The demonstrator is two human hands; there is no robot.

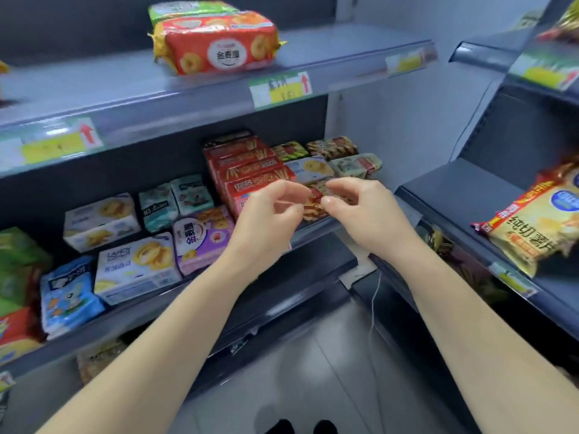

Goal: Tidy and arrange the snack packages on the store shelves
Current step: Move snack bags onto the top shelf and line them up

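On the middle shelf (316, 228), a small red-brown biscuit package (315, 204) lies at the front edge, right of a stack of red biscuit-stick boxes (250, 170). My right hand (357, 211) has its thumb and curled fingers around the package's right end. My left hand (269, 214) hangs loosely curled at the package's left side, its index fingertip at the red corner, holding nothing that I can see. Behind the package lie a yellow cookie pack (310, 169) and other small packs. A red cookie bag (216, 45) sits on the top shelf (344, 57).
Cookie boxes (134, 267), a purple pack (200, 236) and a blue bag (67, 296) fill the middle shelf's left part. A yellow chip bag (539, 223) lies on the right-hand shelf unit. Grey floor and my shoes (300, 427) are below.
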